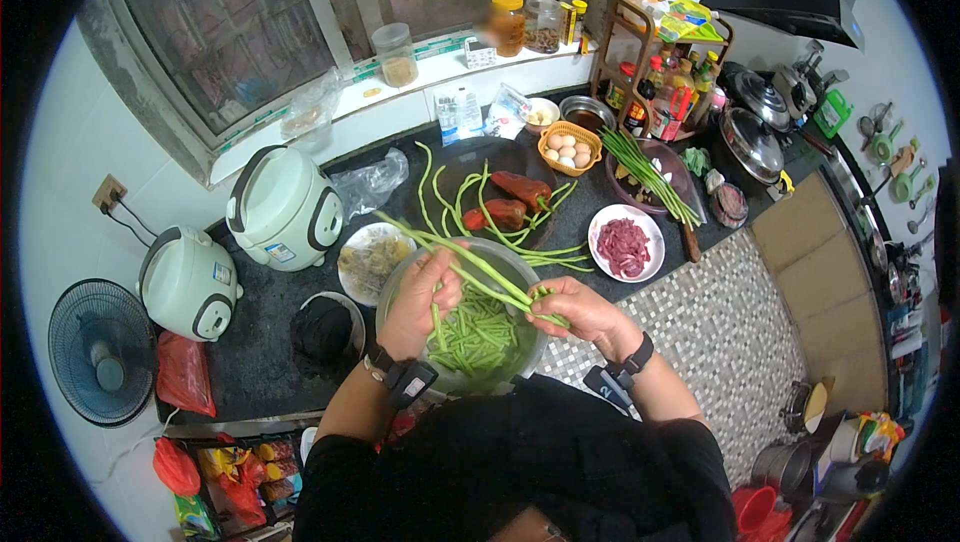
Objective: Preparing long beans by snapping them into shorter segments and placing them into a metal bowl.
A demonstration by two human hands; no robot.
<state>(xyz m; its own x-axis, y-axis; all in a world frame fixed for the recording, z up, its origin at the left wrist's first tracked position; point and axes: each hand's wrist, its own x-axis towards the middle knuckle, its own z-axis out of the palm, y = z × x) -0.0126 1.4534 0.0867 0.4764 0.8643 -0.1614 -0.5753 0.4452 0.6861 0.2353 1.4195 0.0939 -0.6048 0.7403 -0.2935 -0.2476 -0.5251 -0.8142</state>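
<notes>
My left hand (425,300) is closed around a bunch of long green beans (488,276), which stretches across to my right hand (582,314). The right fingers pinch the other end of the bunch. Both hands are over a wide metal basin (536,350). Inside it lie many short cut or snapped bean pieces (478,342). Beyond the hands, more whole long beans (440,187) lie loose on a dark round board (478,154), beside two red peppers (498,213).
Left stand two pale green rice cookers (285,207), a fan (102,352) and a plate of greyish food (365,267). Right are a plate of sliced raw meat (627,245), an egg basket (570,149), scallions (650,172) over a bowl, and a knife handle (690,242).
</notes>
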